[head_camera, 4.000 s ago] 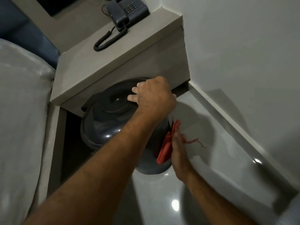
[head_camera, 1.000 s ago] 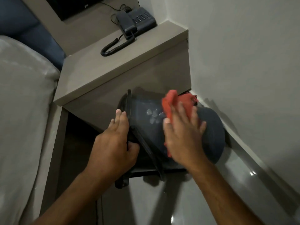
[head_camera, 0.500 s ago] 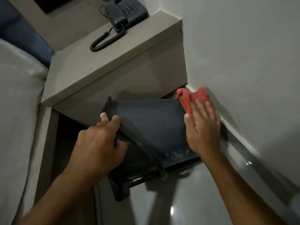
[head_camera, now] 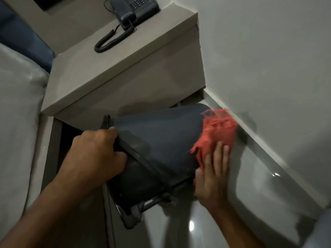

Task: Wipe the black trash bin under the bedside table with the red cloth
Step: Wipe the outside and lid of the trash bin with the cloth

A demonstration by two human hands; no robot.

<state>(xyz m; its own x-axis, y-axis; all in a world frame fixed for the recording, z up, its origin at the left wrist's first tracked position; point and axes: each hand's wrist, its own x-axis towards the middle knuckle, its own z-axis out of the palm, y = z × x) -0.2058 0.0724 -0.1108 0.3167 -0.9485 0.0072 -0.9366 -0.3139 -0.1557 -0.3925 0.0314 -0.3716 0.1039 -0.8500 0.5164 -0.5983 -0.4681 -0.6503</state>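
The black trash bin (head_camera: pixel 161 138) lies tipped on its side on the floor in front of the bedside table (head_camera: pixel 111 68), its lid end toward me and its base toward the wall. My left hand (head_camera: pixel 96 154) grips the bin's rim at the lid end. Flat against the bin's base end is my right hand (head_camera: pixel 213 174), pressing the red cloth (head_camera: pixel 216 133) onto it. The cloth is motion-blurred, and its frayed edge spreads over the bin's side.
A dark corded telephone (head_camera: pixel 132 9) sits at the back of the bedside table. A white bed (head_camera: pixel 18 113) fills the left side. The white wall with its skirting (head_camera: pixel 265 145) runs close on the right, over a glossy grey floor (head_camera: pixel 197 230).
The bin went from upright under the table to lying tipped on its side. Over the last half second my right hand slid the cloth down along the bin's base end.
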